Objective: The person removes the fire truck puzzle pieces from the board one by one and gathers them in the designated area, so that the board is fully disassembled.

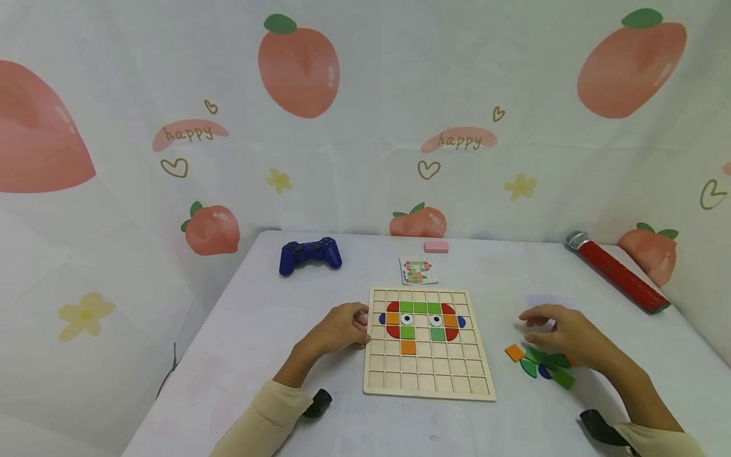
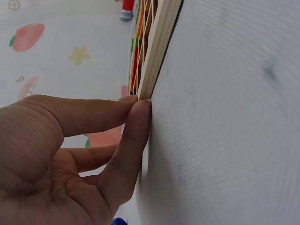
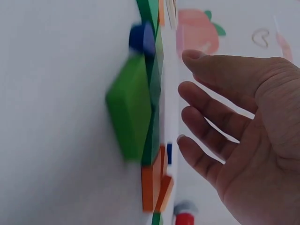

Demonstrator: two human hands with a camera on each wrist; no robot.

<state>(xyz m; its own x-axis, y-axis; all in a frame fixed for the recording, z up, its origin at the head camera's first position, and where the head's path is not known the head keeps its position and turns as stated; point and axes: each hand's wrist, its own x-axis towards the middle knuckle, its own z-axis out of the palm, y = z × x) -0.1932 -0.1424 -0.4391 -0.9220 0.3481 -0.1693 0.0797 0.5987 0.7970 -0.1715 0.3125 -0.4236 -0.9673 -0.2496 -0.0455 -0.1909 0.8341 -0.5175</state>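
A white backdrop [image 1: 354, 171] printed with peaches, hearts, yellow flowers and the word "happy" hangs behind a white-covered table [image 1: 240, 362]. On the table, well inside its right edge, lies a square wooden board [image 1: 425, 367] marked into a grid. A red tube [image 1: 619, 274] with a silver end lies at a slant beside the table's far right corner.

The left hand [image 1: 341, 327] is at the board's left edge; in its wrist view the thumb and a finger pinch the board's rim. The right hand [image 1: 571, 331] is relaxed, fingers loosely bent and holding nothing, above and apart from the loose pieces between the board and the table's right edge.

A dark blue game controller [image 1: 310, 255] lies near the table's far left corner. Just beyond the board's far edge is a picture card [image 1: 419, 271], and past it, close to the table's far edge, a pink block [image 1: 436, 247].

Loose pieces come last: a green piece [image 1: 563, 379], an orange square [image 1: 514, 353] and a blue piece [image 1: 544, 371] among others, clustered together. On the board, coloured pieces surround two round eye pieces [image 1: 407, 320], with an orange tile [image 1: 408, 347] below the left one.
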